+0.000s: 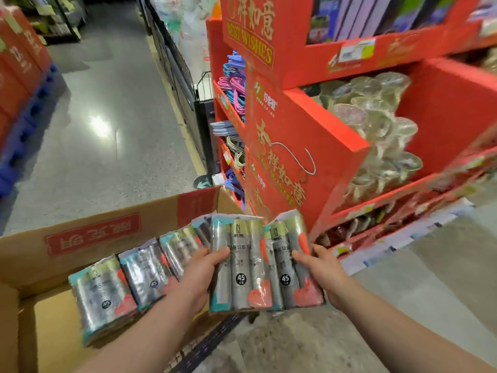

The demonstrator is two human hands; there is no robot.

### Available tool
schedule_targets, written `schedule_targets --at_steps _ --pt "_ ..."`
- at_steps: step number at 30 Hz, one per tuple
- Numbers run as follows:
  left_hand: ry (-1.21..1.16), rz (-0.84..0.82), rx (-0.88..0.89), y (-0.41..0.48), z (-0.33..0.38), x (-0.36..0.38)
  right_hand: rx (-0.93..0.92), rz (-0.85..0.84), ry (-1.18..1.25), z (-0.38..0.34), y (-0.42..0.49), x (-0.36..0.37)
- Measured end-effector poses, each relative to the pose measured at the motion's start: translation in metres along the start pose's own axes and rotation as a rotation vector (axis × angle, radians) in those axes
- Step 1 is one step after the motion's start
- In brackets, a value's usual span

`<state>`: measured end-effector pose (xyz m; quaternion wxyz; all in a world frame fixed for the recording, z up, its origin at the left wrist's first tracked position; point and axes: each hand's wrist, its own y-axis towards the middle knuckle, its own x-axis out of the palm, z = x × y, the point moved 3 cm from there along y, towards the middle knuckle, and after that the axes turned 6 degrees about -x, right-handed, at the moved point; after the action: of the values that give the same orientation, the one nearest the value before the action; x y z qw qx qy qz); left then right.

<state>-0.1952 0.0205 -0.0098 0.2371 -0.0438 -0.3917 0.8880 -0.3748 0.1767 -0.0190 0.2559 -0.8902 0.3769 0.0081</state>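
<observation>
Plastic-wrapped left pack (242,267) gripped by our left hand (199,278). Our right hand (328,275) grips the right pack (286,265). Packs touch.

"BEST WISHES" is showing in gold on the red cardboard display stand (295,125), "45" on the plastic-wrapped grey roll packs (242,265)

Stretches both bare forearms forward: left from 7 o'clock, right from 5 o'clock, converging toward centre. Grips with left hand (200,275), back of hand up, fingertips (222,255) curled over edge of left pack (236,265). Mirrors with right hand (321,275) at 3 o'clock of left, fingertips (298,256) hooked over edge of right pack (285,265). Holds wrists near straight, roughly level, apart.
</observation>
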Motion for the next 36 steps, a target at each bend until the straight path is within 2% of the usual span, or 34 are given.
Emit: schedule_targets --at_steps 9,16,26,36 --pt "0.072 -0.17 -0.005 -0.059 -0.06 0.127 -0.016 0.157 0.147 0.043 -0.077 -0.141" --pt "0.164 -0.296 0.059 -0.101 -0.085 0.218 -0.051 0.247 0.288 0.064 -0.121 -0.235" --pt "0.207 -0.416 0.118 -0.132 -0.068 0.301 -0.131 0.327 0.417 0.052 -0.126 -0.306" --pt "0.172 -0.572 0.038 -0.107 -0.028 0.409 -0.202 0.465 0.457 0.014 -0.096 -0.389"
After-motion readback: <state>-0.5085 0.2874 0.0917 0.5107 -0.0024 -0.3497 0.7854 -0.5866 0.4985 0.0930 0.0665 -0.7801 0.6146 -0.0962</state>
